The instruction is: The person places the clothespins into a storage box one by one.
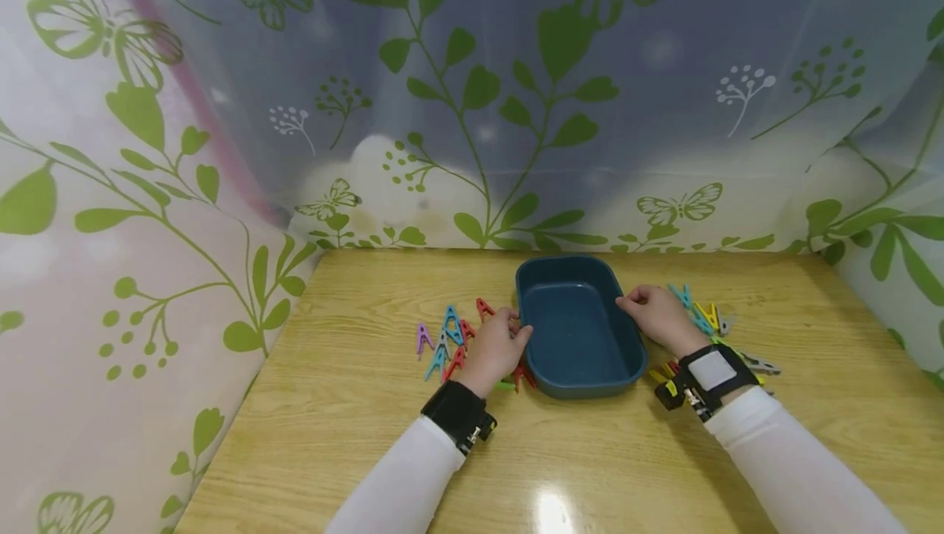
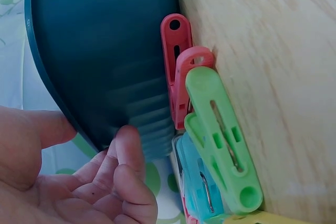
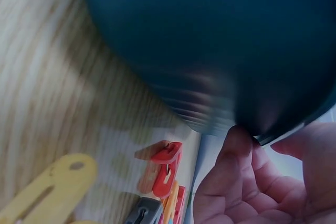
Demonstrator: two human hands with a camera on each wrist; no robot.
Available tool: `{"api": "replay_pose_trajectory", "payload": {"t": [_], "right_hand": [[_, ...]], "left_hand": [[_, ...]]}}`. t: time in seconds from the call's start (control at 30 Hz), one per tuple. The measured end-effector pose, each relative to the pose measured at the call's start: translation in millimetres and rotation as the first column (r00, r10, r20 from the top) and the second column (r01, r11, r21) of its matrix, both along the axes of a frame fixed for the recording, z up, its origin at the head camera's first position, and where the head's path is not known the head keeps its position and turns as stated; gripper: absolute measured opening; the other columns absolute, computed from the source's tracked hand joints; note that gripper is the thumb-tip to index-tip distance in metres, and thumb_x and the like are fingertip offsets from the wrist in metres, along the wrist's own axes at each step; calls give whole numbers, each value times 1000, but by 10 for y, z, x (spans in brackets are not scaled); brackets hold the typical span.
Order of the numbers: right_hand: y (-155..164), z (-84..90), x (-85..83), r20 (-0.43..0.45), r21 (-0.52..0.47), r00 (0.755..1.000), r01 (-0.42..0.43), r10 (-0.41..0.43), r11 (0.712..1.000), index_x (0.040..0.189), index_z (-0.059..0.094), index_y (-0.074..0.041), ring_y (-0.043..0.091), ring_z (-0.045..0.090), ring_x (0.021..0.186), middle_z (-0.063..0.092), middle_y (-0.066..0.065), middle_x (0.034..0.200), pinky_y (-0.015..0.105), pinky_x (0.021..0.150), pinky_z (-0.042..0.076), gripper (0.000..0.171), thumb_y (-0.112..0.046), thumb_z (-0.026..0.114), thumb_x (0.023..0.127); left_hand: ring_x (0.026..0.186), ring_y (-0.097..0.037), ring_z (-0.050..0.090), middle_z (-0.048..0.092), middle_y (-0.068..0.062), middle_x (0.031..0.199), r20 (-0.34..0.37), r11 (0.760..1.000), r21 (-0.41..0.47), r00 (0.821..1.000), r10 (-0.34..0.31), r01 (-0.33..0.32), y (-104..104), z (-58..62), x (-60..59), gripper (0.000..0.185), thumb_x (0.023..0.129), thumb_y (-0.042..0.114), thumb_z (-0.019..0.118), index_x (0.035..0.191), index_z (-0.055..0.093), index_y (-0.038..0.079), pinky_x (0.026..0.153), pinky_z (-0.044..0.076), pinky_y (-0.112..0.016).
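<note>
A dark blue rectangular plastic basin [image 1: 578, 333] with rounded corners stands on the table, nothing visible inside it. My left hand [image 1: 494, 352] pinches its left rim, thumb on one side and fingertips on the other, as the left wrist view shows. On the opposite rim my right hand [image 1: 664, 321] has the same kind of pinch. Beside the left hand lie clothespins, among them a purple one [image 1: 424, 339] and a green one [image 2: 223, 140]. Near the right hand are more clothespins, such as a yellow one [image 3: 52, 190] and a red one [image 3: 167, 169].
The wood-grain table [image 1: 575, 452] runs up to a patterned curtain [image 1: 472, 124] behind the basin. Another curtain side [image 1: 133, 272] hangs at the left. A grey clothespin [image 1: 761, 364] lies by the right wrist, and a red one [image 1: 483, 309] lies behind the left hand.
</note>
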State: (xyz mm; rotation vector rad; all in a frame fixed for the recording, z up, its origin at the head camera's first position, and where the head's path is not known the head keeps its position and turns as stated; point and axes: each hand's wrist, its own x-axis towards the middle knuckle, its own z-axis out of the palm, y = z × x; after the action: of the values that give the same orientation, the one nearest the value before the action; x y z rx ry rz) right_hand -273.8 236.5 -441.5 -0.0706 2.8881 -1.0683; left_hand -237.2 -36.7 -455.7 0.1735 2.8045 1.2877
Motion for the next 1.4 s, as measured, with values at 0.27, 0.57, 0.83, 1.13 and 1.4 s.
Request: {"api": "replay_pose_trajectory", "payload": {"t": [0.27, 0.57, 0.83, 1.13, 1.4], "right_hand": [[26, -14, 76, 7, -13, 1000, -11, 11, 1000, 96, 55, -1, 20, 49, 68, 49, 3, 75, 33, 65, 37, 29, -27, 54, 107], [17, -28, 157, 36, 0, 999, -2, 2, 1000, 104, 58, 2, 20, 51, 67, 54, 5, 76, 33, 63, 39, 31, -28, 52, 108], [17, -40, 196, 29, 21, 1000, -6, 5, 1000, 102, 57, 1, 21, 52, 69, 54, 6, 77, 33, 63, 39, 31, -29, 52, 109], [26, -52, 249, 12, 16, 1000, -1, 1, 1000, 98, 54, -1, 20, 48, 64, 49, 4, 73, 32, 61, 36, 29, -28, 53, 108], [8, -71, 306, 27, 22, 999, 19, -20, 1000, 103, 55, 1, 21, 50, 68, 51, 6, 76, 33, 62, 38, 30, -28, 52, 109]], "left_hand": [[92, -23, 66, 68, -12, 114, 19, 999, 25, 1000, -21, 20, -16, -4, -7, 37, 106, 23, 61, 135, 58, 1, 83, 52, -37], [98, -26, 68, 68, -14, 118, 32, 998, 61, 999, -26, 24, -39, -4, -17, 37, 106, 22, 60, 135, 58, 0, 82, 54, -37], [89, -22, 65, 68, -13, 114, 23, 999, 45, 999, -26, 25, -43, -31, -42, 34, 106, 21, 61, 133, 59, 1, 76, 52, -34], [93, -25, 67, 69, -12, 112, -5, 999, 17, 999, -50, 50, -42, -29, -22, 34, 105, 21, 61, 133, 60, 0, 79, 53, -36], [98, -28, 69, 69, -15, 116, -5, 996, 14, 996, -85, 85, -69, -2, 48, 36, 106, 21, 61, 135, 59, 0, 83, 54, -40]]}}
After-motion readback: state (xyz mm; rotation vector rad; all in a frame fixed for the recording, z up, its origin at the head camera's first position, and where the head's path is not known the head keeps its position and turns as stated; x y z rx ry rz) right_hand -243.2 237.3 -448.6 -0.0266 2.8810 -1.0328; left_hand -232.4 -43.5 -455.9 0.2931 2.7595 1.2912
